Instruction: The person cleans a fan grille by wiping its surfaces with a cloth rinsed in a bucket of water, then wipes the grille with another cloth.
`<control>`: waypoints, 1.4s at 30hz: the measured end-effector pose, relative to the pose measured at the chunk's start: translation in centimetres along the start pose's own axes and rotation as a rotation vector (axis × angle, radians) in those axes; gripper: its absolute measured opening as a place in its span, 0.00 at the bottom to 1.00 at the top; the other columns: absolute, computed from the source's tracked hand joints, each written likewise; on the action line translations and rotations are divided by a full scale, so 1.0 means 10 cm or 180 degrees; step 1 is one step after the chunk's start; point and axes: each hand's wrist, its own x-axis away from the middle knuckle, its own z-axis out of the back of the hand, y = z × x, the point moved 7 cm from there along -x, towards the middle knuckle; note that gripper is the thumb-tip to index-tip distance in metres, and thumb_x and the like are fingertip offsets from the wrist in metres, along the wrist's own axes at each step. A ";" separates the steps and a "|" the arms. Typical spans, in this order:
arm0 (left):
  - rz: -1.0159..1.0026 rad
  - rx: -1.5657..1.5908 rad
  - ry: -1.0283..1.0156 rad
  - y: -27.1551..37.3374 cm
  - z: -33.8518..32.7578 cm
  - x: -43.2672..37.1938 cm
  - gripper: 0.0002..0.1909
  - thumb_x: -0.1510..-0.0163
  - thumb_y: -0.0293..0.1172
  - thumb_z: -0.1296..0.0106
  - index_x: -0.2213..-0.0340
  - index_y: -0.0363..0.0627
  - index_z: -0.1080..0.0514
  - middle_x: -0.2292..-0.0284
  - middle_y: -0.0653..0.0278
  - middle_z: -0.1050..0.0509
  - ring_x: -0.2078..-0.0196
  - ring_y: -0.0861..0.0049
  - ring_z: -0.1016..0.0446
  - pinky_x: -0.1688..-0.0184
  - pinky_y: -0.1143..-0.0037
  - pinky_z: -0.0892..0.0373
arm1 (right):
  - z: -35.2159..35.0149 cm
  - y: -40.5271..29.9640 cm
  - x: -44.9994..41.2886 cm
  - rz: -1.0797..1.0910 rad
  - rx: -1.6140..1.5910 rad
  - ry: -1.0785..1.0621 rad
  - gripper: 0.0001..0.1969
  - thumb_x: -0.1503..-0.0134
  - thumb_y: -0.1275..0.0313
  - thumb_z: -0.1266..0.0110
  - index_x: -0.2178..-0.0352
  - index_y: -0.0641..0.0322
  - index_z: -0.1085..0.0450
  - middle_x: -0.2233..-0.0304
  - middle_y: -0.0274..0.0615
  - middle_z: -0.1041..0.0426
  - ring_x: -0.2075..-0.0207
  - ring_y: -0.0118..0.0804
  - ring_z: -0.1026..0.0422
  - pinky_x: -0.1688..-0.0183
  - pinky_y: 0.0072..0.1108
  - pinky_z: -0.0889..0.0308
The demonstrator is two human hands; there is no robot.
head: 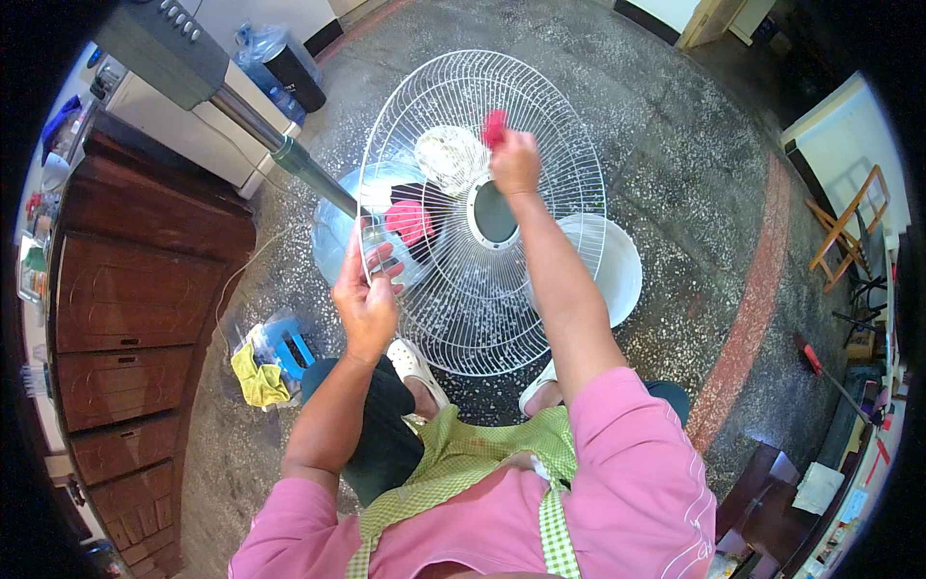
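A white wire fan grille [561, 304] stands tilted before me, with a grey disc [495, 211] at its centre. My left hand [367, 300] grips the grille's left rim. My right hand [517, 165] holds a red cloth [495, 129] against the wires above the disc; the cloth is slightly blurred. Through the wires I see a bright pink item [409, 222] on something black, above the pale round base of the fan stand. A whitish round object [450, 155] shows behind the upper wires; its kind is unclear. Partly behind the grille's right side sits a white basin [623, 271].
A metal fan pole [249, 119] with a grey control box [163, 51] slants in from upper left. Brown wooden cabinets [137, 289] line the left. A yellow cloth [258, 376] lies beside a blue plastic item [293, 349]. A cord [235, 275] crosses the speckled floor [694, 217].
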 end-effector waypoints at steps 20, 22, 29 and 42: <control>-0.0048 -0.0053 -0.0021 -0.03 0.05 -0.02 0.37 0.56 0.13 0.67 0.43 0.51 0.51 0.59 0.50 0.31 0.66 0.70 0.26 0.71 0.79 0.29 | 0.22 -0.28 -0.07 -0.0493 -0.1801 0.0868 0.08 0.56 0.79 0.50 0.73 0.59 0.28 0.72 0.45 0.27 0.67 0.45 0.30 0.62 0.30 0.35; -0.0026 -0.0092 0.0042 -0.04 0.13 0.01 0.37 0.56 0.14 0.66 0.43 0.51 0.51 0.59 0.49 0.31 0.65 0.70 0.26 0.71 0.79 0.29 | 0.36 -1.06 -0.18 0.0296 -0.2066 0.0723 0.07 0.57 0.78 0.47 0.74 0.55 0.29 0.68 0.37 0.28 0.62 0.40 0.33 0.59 0.28 0.39; -0.0116 -0.0071 -0.0050 -0.02 0.04 -0.05 0.36 0.56 0.15 0.66 0.43 0.51 0.51 0.59 0.48 0.31 0.65 0.67 0.26 0.71 0.78 0.29 | 0.10 0.47 0.23 -0.0758 -0.0736 0.0211 0.11 0.53 0.78 0.58 0.65 0.60 0.36 0.66 0.47 0.34 0.63 0.51 0.34 0.61 0.36 0.38; -0.0096 -0.0022 0.0033 0.00 0.06 -0.01 0.36 0.56 0.14 0.67 0.43 0.51 0.51 0.59 0.49 0.31 0.65 0.70 0.26 0.70 0.79 0.30 | 0.45 1.06 1.10 -0.2545 -0.0610 0.0265 0.08 0.57 0.69 0.47 0.74 0.61 0.26 0.74 0.45 0.27 0.69 0.45 0.29 0.66 0.30 0.35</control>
